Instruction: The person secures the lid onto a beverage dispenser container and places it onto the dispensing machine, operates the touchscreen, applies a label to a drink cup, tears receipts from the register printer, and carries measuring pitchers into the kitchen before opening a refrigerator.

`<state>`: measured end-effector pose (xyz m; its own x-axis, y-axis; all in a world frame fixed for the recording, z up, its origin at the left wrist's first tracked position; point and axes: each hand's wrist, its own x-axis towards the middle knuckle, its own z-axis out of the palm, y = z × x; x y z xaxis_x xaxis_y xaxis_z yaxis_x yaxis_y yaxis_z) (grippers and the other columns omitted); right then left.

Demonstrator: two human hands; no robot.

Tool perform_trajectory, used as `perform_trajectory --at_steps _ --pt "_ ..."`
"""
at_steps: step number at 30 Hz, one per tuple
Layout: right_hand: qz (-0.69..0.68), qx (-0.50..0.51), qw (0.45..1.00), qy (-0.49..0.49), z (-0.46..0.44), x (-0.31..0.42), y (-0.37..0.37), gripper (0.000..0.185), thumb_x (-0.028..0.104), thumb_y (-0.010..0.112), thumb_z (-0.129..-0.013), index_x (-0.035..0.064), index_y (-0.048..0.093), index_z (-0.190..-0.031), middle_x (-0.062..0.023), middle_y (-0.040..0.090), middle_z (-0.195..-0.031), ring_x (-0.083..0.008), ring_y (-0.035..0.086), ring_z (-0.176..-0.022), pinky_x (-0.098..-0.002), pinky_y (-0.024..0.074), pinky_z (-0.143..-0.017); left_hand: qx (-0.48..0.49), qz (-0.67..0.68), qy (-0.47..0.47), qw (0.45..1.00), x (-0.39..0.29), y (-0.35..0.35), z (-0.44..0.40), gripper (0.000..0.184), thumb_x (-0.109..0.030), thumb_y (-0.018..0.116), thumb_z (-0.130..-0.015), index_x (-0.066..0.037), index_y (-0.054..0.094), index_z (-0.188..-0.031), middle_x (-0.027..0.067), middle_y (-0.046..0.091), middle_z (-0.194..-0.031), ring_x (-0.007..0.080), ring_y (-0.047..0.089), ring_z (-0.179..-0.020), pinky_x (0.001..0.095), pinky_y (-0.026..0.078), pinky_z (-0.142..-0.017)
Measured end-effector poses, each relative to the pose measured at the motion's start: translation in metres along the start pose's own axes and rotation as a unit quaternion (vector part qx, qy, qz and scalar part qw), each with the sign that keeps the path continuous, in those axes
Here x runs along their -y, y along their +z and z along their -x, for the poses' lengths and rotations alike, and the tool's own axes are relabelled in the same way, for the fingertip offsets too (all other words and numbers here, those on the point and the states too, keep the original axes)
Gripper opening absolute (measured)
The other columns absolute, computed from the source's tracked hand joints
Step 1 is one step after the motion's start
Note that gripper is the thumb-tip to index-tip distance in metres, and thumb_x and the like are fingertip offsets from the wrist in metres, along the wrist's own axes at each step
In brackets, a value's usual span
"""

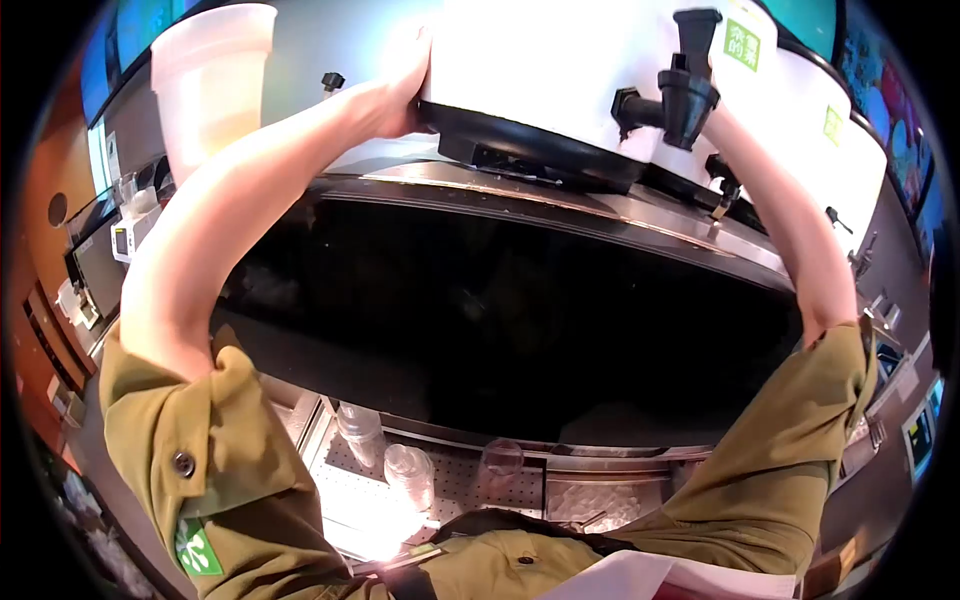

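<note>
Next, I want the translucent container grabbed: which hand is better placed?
Left, probably: the left hand, against the white dispenser, is nearer the translucent container. The right arm is across by the black tap.

The large dispenser [540, 70] is smooth, glossy white, with a black base ring [540, 145] that looks like shiny plastic; its tap [688, 100] is glossy black plastic too; the tall container [215, 80] is translucent, pale plastic, smooth and softly shiny; the ledge [420, 172] under the dispenser is metal with a reflective sheen; the wide dark panel [500, 300] is smooth and glossy, with faint reflections; the sleeves [235, 450] are olive cloth, matt and creased, with a shiny button [183, 464]; below, the cups [409, 478] are clear, glossy plastic, on a perforated tray [455, 495] that looks like metal.
</note>
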<state>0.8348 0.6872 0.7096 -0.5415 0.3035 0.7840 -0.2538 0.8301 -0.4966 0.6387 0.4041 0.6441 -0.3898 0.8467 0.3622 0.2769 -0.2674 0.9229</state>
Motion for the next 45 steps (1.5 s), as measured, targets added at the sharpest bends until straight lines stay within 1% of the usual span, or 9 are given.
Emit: perform_trajectory --at_steps 11,15,17,23,30,40,41,42,45 --pt "0.121 -0.020 0.992 -0.016 0.103 0.126 0.007 0.088 0.077 0.025 -0.072 -0.0004 0.054 -0.102 -0.0057 0.053 -0.076 -0.0083 0.053 -0.062 -0.0180 0.0432 -0.050 -0.106 -0.060 -0.107 0.987 0.003 -0.003 -0.007 0.078 -0.062 0.008 -0.084 -0.003 0.030 -0.129 0.0184 0.040 -0.125 0.0268 0.036 -0.116 0.0459 0.026 -0.095" --pt "0.229 0.028 0.970 0.073 0.109 0.150 0.041 0.054 0.053 0.057 -0.071 0.0013 0.056 -0.089 -0.0033 0.051 -0.066 -0.0066 0.049 -0.055 -0.0193 0.0354 -0.046 -0.163 -0.185 0.073 0.966 -0.010 0.007 0.007 0.067 -0.058 0.016 -0.087 -0.011 0.021 -0.134 0.0122 0.038 -0.129 0.0280 0.032 -0.121 0.0460 0.025 -0.097" --pt "0.237 -0.001 0.971 0.035 0.100 0.133 0.045 0.047 0.046 0.059 -0.070 0.0013 0.057 -0.086 -0.0032 0.054 -0.066 -0.0070 0.049 -0.058 -0.0205 0.0361 -0.050 -0.243 -0.327 0.230 0.884 -0.030 0.044 0.032 0.052 -0.040 0.033 -0.089 -0.003 0.030 -0.126 0.0200 0.056 -0.095 0.0258 0.060 -0.081 0.0382 0.048 -0.076" --pt "0.158 -0.017 0.984 -0.081 0.084 0.113 0.047 0.037 0.033 0.062 -0.064 -0.0003 0.061 -0.080 -0.0071 0.060 -0.070 -0.0124 0.056 -0.063 -0.0244 0.0433 -0.058 -0.163 -0.592 0.182 0.768 -0.035 0.077 0.030 0.133 -0.054 0.075 -0.053 -0.001 -0.020 -0.131 0.0432 -0.002 -0.128 0.0557 0.000 -0.121 0.0621 0.007 -0.097" --pt "0.131 0.001 0.991 0.021 0.064 0.121 0.076 0.021 0.016 0.060 -0.067 -0.0042 0.061 -0.066 -0.0070 0.058 -0.059 -0.0123 0.053 -0.051 -0.0243 0.0407 -0.046 -0.062 -0.624 0.374 0.683 -0.032 0.009 -0.037 0.123 -0.053 0.073 -0.055 0.008 -0.001 -0.132 0.0370 0.014 -0.131 0.0450 0.015 -0.125 0.0441 0.016 -0.103" --pt "0.286 0.022 0.958 -0.032 0.048 0.071 0.093 0.039 0.036 0.062 -0.061 -0.0026 0.061 -0.070 -0.0102 0.059 -0.062 -0.0173 0.058 -0.058 -0.0280 0.0457 -0.056 -0.081 -0.721 0.219 0.652 -0.013 0.019 -0.082 0.130 -0.052 0.076 -0.050 0.004 -0.008 -0.133 0.0354 0.014 -0.132 0.0451 0.016 -0.124 0.0440 0.017 -0.104" --pt "0.314 0.025 0.949 -0.036 0.045 0.054 0.095 0.041 0.037 0.062 -0.060 -0.0036 0.061 -0.066 -0.0114 0.059 -0.060 -0.0191 0.058 -0.057 -0.0290 0.0461 -0.056 -0.204 -0.703 0.346 0.588 0.018 0.021 -0.080 0.098 -0.042 0.071 -0.062 0.002 0.019 -0.132 0.0306 0.033 -0.125 0.0425 0.031 -0.118 0.0429 0.026 -0.099" --pt "0.340 0.028 0.939 -0.044 0.044 0.050 0.101 0.043 0.038 0.062 -0.059 -0.0046 0.060 -0.062 -0.0125 0.058 -0.057 -0.0208 0.059 -0.055 -0.0300 0.0466 -0.055 -0.096 -0.679 0.207 0.697 0.014 0.017 -0.081 0.124 -0.054 0.070 -0.060 -0.009 -0.018 -0.133 0.0445 0.023 -0.118 0.0526 0.038 -0.108 0.0460 0.034 -0.093" --pt "0.299 0.044 0.953 -0.021 0.046 0.045 0.105 0.042 0.039 0.062 -0.059 -0.0031 0.060 -0.060 -0.0119 0.057 -0.057 -0.0213 0.057 -0.055 -0.0314 0.0471 -0.056 -0.074 -0.687 0.153 0.706 0.018 0.013 -0.086 0.123 -0.041 0.072 -0.064 -0.009 -0.025 -0.130 0.0451 0.028 -0.112 0.0511 0.044 -0.102 0.0437 0.039 -0.088"
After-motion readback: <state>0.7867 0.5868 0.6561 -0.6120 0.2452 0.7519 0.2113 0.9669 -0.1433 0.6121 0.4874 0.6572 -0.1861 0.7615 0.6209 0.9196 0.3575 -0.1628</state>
